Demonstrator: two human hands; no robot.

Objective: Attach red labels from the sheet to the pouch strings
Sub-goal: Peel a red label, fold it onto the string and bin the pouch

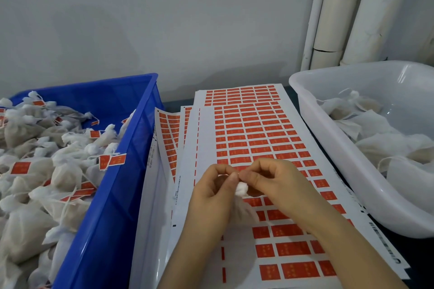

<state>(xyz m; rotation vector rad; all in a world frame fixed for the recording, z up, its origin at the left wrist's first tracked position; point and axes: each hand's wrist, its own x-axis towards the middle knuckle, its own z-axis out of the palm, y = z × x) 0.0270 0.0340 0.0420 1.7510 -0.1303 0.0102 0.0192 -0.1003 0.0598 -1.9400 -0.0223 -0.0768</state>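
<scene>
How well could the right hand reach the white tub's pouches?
Probably yes: the tub stands open right of the right hand, its pouches uncovered. But that hand and the left hand hold a pouch, so it's occupied.

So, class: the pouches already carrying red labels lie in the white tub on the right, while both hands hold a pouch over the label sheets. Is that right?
No. In the head view the labelled pouches lie in the blue crate on the left, not the white tub. The left hand and right hand do hold a pouch over the label sheets.
</scene>
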